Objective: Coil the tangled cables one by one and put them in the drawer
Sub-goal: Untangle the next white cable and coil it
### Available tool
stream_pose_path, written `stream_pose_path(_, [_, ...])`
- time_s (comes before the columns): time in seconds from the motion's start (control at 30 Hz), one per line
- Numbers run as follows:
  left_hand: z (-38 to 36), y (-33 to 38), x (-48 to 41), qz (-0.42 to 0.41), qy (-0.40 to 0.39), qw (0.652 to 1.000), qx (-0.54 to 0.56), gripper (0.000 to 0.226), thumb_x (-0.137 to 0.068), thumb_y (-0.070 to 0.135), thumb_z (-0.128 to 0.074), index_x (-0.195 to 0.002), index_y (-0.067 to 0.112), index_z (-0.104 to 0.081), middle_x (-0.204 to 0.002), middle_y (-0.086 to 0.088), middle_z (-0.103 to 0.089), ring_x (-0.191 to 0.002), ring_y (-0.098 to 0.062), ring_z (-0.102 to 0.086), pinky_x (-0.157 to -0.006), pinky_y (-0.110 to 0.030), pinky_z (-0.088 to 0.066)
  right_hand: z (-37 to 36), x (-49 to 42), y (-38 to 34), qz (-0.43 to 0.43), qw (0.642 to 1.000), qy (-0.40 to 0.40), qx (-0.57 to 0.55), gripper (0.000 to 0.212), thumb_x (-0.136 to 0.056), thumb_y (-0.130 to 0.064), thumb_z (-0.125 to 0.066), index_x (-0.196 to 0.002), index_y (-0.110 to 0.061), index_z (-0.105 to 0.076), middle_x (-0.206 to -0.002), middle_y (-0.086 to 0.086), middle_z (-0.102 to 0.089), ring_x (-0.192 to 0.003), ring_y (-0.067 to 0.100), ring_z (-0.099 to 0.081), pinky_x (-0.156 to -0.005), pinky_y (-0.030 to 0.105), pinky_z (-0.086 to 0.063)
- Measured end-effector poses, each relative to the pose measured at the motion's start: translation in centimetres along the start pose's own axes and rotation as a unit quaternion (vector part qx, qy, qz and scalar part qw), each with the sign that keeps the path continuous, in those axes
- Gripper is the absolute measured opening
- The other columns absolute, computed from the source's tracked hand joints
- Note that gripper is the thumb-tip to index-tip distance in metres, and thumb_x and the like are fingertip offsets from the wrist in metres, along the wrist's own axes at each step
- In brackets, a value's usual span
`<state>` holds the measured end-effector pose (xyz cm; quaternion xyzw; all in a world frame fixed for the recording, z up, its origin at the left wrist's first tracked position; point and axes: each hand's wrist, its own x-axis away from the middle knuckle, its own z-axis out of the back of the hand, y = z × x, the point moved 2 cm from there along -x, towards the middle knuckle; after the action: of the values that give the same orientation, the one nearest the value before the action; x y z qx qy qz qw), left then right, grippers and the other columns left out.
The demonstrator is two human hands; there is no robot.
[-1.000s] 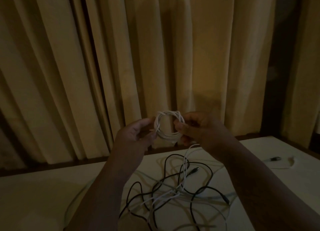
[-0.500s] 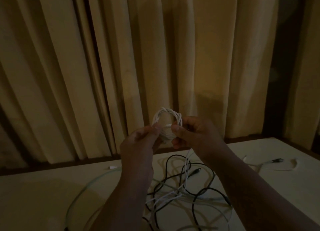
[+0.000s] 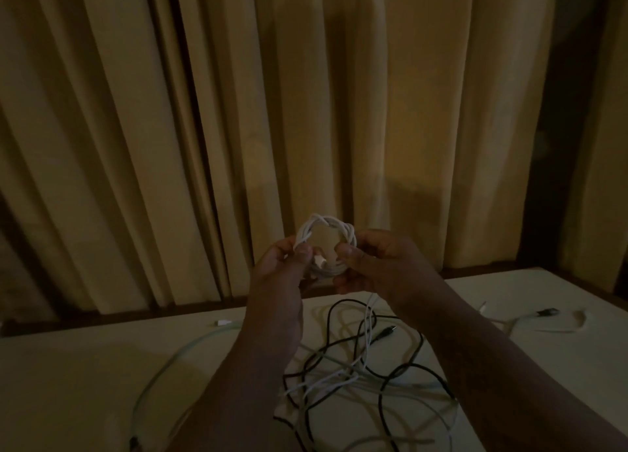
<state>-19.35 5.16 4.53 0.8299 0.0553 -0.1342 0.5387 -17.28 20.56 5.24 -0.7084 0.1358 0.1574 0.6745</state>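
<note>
Both sides of the white coil (image 3: 327,226) are pinched by my left hand (image 3: 282,268) and right hand (image 3: 379,263) above the table (image 3: 68,366), I judge to hold its loops together.

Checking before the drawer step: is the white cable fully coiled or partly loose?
Partly loose. The left hand and right hand hold the cable's ring, but one strand hangs into the tangle below.
</note>
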Motion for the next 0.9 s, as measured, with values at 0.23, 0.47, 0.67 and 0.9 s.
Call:
stream_pose_path(0.23, [0.4,0.1,0.1,-0.114,-0.108,0.964,-0.213,0.026,-0.094,0.008,-0.064,-0.117,0.021,-0.062,-0.1,-0.003,-0.072,-0.09,-0.012,-0.07,-0.073,-0.022,-0.056,0.1,0.0,0.5,0.003,0.998,0.041,0.039,0.017,-0.092,-0.019,-0.068,-0.098,-0.003,-0.072,-0.079,0.014,-0.073,-0.068,0.022,-0.069,-0.062,0.03,-0.055])
stream_pose_path(0.47, [0.7,-0.1,-0.3,-0.1,-0.096,0.951,-0.278,0.032,-0.086,0.018,-0.077,-0.107,0.034,-0.059,-0.098,0.008,-0.068,-0.088,-0.005,-0.068,-0.075,-0.028,-0.061,0.2,-0.1,0.9,-0.002,0.994,0.069,0.083,0.019,-0.088,-0.021,-0.073,-0.095,-0.003,-0.071,-0.074,0.018,-0.072,-0.061,0.024,-0.064,-0.056,0.029,-0.053])
stream_pose_path(0.67, [0.7,-0.3,-0.4,-0.002,-0.053,0.988,-0.144,0.03,-0.087,0.015,-0.075,-0.115,0.017,-0.064,-0.11,-0.009,-0.069,-0.09,-0.02,-0.074,-0.074,-0.04,-0.063,1.6,-0.2,0.2,-0.074,0.99,0.106,0.06,0.027,-0.089,-0.018,-0.075,-0.106,-0.001,-0.063,-0.07,0.007,-0.072,-0.061,0.019,-0.067,-0.058,0.032,-0.055])
stream_pose_path(0.9, [0.0,-0.2,0.2,0.094,-0.06,0.994,0.002,0.012,-0.091,0.01,-0.067,-0.101,0.003,-0.068,-0.091,-0.013,-0.077,-0.079,-0.023,-0.075,-0.077,-0.037,-0.061,2.8,1.4,-1.8,-0.152,0.984,0.089,-0.032,0.023,-0.095,-0.009,-0.065,-0.111,0.007,-0.065,-0.092,0.02,-0.069,-0.074,0.025,-0.068,-0.059,0.028,-0.057])
